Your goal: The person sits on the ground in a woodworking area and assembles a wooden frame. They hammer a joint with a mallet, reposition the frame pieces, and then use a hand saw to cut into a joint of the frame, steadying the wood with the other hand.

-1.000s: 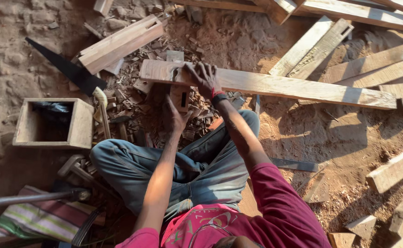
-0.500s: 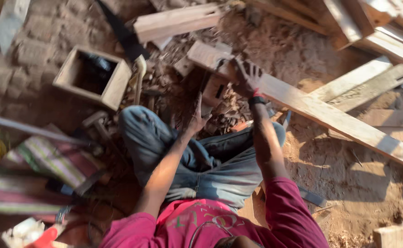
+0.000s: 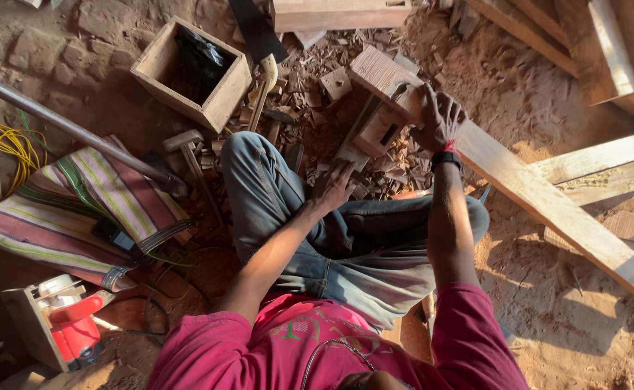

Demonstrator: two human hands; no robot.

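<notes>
On the long plank (image 3: 533, 188), I see my right hand (image 3: 438, 119) spread flat; my left hand (image 3: 335, 186) grips a small pale wooden block (image 3: 374, 130) underneath.

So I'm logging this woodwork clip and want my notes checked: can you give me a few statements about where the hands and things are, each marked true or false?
1. The right hand rests on the long plank. True.
2. The left hand holds the hammer. False: the hammer lies on the ground beside the person's knee, and the left hand is down on a small wooden piece among the wood chips.
3. The open wooden box stands on the plank. False: it stands on the ground, apart from the plank.
4. A striped bag lies on the ground at the person's left. True.
5. A saw blade lies near the box. True.
</notes>
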